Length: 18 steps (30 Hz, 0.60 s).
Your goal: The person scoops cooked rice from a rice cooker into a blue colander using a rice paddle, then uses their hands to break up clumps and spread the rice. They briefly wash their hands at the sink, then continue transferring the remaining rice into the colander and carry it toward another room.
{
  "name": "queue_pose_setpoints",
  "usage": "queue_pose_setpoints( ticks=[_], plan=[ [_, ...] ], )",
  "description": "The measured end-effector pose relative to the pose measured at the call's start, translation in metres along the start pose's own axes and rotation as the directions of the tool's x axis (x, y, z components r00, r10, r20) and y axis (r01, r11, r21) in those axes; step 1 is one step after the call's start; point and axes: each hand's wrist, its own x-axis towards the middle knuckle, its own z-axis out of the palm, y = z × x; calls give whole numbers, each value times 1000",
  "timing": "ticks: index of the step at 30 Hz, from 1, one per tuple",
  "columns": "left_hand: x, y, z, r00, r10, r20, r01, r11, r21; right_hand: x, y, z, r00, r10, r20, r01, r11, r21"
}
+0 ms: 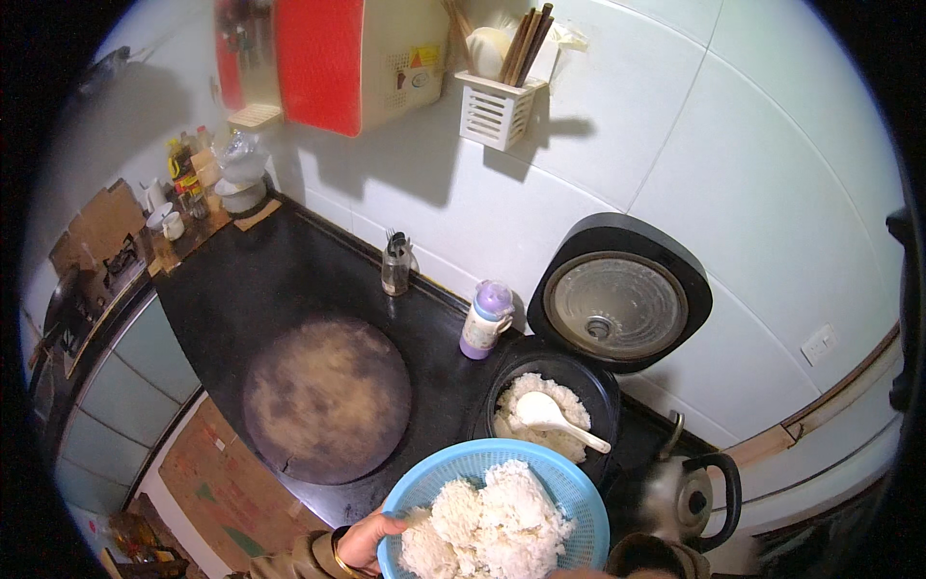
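Note:
My left hand (364, 543) grips the rim of a blue plastic colander (576, 483), its thumb over the edge. Clumps of cooked white rice (477, 517) fill much of the colander. Only a sliver of my right hand (582, 574) shows at the bottom edge, close to the colander's near side; its fingers are out of sight. Just beyond the colander stands a rice cooker (606, 405) with its lid (615, 304) raised against the wall. More rice (542, 383) lies inside the cooker's pot, with a white rice paddle (550, 416) resting on top.
A round board (325, 402) lies on the black countertop (239, 289) to the left. A purple-capped bottle (487, 322) and a glass jar of cutlery (396, 264) stand along the wall. At right is a metal kettle (684, 499). A chopstick holder (495, 112) hangs above.

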Motion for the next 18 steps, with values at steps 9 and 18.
queue_pose_setpoints(
  ticks=[9, 18],
  plan=[
    [-6, 3, 13, 998, 61, -14, -61, 998, 28, -18, -1, -2, 996, -90, 10, 89, 954, -286],
    [15, -4, 4, 985, 159, -72, -155, 986, 55, -27, 37, -2, 683, 709, -175, -573, 669, 474]
  ],
)
